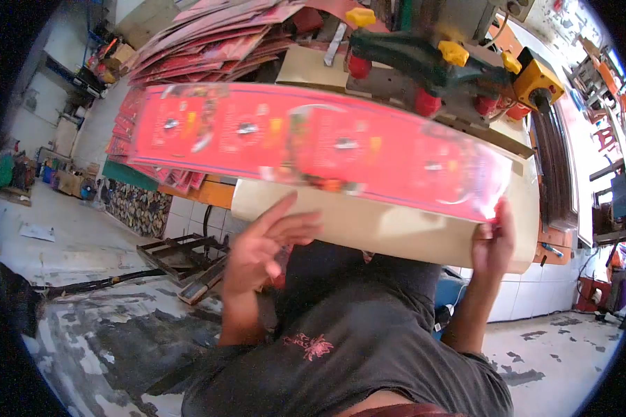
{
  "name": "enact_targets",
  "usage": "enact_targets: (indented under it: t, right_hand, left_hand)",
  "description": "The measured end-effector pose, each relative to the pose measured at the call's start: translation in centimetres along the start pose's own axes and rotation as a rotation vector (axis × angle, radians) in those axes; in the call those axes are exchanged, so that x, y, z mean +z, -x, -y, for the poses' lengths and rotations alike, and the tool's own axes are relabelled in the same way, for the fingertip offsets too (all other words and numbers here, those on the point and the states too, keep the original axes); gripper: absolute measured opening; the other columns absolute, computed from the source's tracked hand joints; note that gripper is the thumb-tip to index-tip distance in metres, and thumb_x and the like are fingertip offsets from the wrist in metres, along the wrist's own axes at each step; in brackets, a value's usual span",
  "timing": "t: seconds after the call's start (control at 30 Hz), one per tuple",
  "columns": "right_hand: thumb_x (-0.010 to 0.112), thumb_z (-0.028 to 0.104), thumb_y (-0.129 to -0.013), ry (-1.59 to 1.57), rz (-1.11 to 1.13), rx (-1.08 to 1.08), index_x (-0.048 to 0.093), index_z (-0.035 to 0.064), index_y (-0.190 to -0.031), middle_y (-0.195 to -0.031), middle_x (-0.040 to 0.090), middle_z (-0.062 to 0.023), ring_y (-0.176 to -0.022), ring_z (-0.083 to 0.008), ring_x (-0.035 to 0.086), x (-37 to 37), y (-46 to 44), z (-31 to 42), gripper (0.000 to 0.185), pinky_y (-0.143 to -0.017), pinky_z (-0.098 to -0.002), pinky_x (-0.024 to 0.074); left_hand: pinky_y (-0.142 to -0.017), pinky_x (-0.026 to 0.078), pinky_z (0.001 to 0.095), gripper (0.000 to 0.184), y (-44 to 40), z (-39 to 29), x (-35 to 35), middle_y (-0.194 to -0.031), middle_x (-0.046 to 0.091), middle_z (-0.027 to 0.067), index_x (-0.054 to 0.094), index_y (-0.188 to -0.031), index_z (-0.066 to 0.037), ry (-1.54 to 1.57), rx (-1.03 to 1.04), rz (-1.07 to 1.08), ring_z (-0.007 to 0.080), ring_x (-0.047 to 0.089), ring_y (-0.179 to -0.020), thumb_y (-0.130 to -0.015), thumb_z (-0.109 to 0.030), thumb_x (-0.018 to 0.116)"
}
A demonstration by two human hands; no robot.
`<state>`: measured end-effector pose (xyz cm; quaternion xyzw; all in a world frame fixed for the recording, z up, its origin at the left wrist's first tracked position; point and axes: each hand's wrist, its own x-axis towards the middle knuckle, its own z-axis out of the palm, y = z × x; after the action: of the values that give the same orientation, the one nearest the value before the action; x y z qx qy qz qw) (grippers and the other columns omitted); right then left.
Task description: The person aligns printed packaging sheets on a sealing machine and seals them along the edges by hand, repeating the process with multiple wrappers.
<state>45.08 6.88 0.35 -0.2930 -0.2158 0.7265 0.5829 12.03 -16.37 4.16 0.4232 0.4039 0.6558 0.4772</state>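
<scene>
A long pink printed strip [271, 149], with repeated panels and small metallic-looking spots, is held up in front of me, smeared by motion. My right hand [494, 240] pinches its lower right corner, where the surface shines. Just under the strip's lower edge, left of its middle, my left hand [264, 247] has its fingers stretched out and holds nothing. Behind the strip lies a cream-coloured board or sheet [396, 233] with a curved front edge, partly hidden by it.
Pink printed sheets [215, 42] are heaped at the back left. A dark green machine [417, 59] with yellow knobs [454, 53] and red round parts stands at the back. At right is a yellow box [539, 82]. A dark metal frame [181, 260] rests on the floor at left.
</scene>
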Motion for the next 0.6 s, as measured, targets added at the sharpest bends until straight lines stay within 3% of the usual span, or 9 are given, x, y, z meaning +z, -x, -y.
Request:
enact_targets:
  t: [0.03,0.13,0.2,0.23,0.33,0.37,0.47,0.53,0.6]
  right_hand:
    - [0.052,0.017,-0.107,0.106,0.080,0.019,0.057,0.0004,-0.126,-0.098,0.071,-0.0060,-0.066,-0.0073,0.062,2.3,1.4,-1.4,0.026,-0.050,-0.0191,0.0468]
    - [0.053,0.021,-0.106,0.332,0.363,0.093,0.053,0.0005,-0.124,-0.095,0.071,-0.0110,-0.065,-0.0123,0.067,4.6,4.0,-4.3,0.027,-0.052,-0.0186,0.0492]
    - [0.053,0.022,-0.106,0.464,0.463,0.141,0.054,-0.0004,-0.122,-0.092,0.072,-0.0126,-0.065,-0.0144,0.068,5.1,5.1,-3.5,0.027,-0.054,-0.0199,0.0506]
    - [0.053,0.023,-0.107,0.603,0.548,0.194,0.056,-0.0014,-0.120,-0.088,0.073,-0.0143,-0.065,-0.0166,0.069,5.3,5.4,-3.1,0.028,-0.056,-0.0211,0.0520]
    - [0.051,0.023,-0.107,0.865,0.612,0.029,0.059,-0.0029,-0.114,-0.083,0.074,-0.0138,-0.066,-0.0157,0.069,3.9,4.1,-2.2,0.028,-0.059,-0.0240,0.0528]
    - [0.055,0.021,-0.106,0.935,0.537,0.018,0.064,-0.0028,-0.109,-0.085,0.074,-0.0119,-0.072,-0.0142,0.069,3.8,3.7,-1.5,0.025,-0.065,-0.0268,0.0549]
    - [0.056,0.020,-0.106,1.046,0.407,-0.063,0.064,-0.0016,-0.108,-0.083,0.073,-0.0096,-0.068,-0.0107,0.065,2.3,2.6,-1.0,0.023,-0.062,-0.0237,0.0498]
    - [0.059,0.016,-0.104,1.022,0.386,-0.035,0.066,-0.0010,-0.108,-0.084,0.074,-0.0102,-0.072,-0.0117,0.068,1.4,2.1,-0.8,0.019,-0.064,-0.0254,0.0537]
    - [0.060,0.017,-0.104,0.998,0.415,-0.032,0.066,-0.0015,-0.108,-0.084,0.073,-0.0096,-0.074,-0.0121,0.068,1.2,2.0,-0.8,0.020,-0.065,-0.0250,0.0534]
  left_hand:
    - [-0.105,0.048,0.0488,0.097,-0.9,1.1,1.3,-0.142,0.054,0.0281,0.027,-0.156,0.004,-0.011,0.012,0.000,0.0379,0.064,-0.120,-0.087,-0.040,0.078]
    - [-0.097,0.055,0.0484,0.081,-2.6,2.1,2.4,-0.137,0.058,0.0227,0.029,-0.152,0.004,0.221,0.308,-0.226,0.0335,0.065,-0.118,-0.095,-0.032,0.073]
    - [-0.094,0.056,0.0474,0.060,-3.5,0.9,2.1,-0.133,0.062,0.0167,0.037,-0.150,-0.002,0.123,0.217,-0.691,0.0286,0.066,-0.114,-0.100,-0.023,0.064]
    - [-0.090,0.057,0.0441,0.046,-4.0,0.6,1.4,-0.128,0.064,0.0108,0.045,-0.143,-0.005,0.172,0.281,-0.723,0.0218,0.067,-0.109,-0.101,-0.016,0.061]
    - [-0.093,0.056,0.0426,0.044,-5.4,-2.1,-1.5,-0.130,0.063,0.0092,0.049,-0.141,-0.004,0.091,0.370,-0.741,0.0217,0.064,-0.115,-0.100,-0.016,0.062]
    - [-0.095,0.055,0.0421,0.043,-6.0,-3.5,-2.9,-0.131,0.063,0.0088,0.051,-0.139,-0.004,0.101,0.382,-0.713,0.0218,0.063,-0.117,-0.099,-0.015,0.062]
    - [-0.099,0.054,0.0417,0.042,-9.1,-8.7,-6.8,-0.133,0.063,0.0094,0.054,-0.137,-0.004,0.071,0.429,-0.637,0.0230,0.062,-0.119,-0.098,-0.015,0.065]
    - [-0.093,0.057,0.0387,0.029,-12.7,-12.0,-9.8,-0.121,0.067,0.0104,0.060,-0.127,-0.003,0.077,0.518,-0.632,0.0218,0.067,-0.107,-0.100,-0.015,0.063]
    - [-0.098,0.055,0.0466,0.043,-16.8,-14.9,-17.7,-0.132,0.063,0.0111,0.055,-0.136,-0.005,-0.010,0.505,-0.721,0.0254,0.062,-0.121,-0.099,-0.022,0.067]
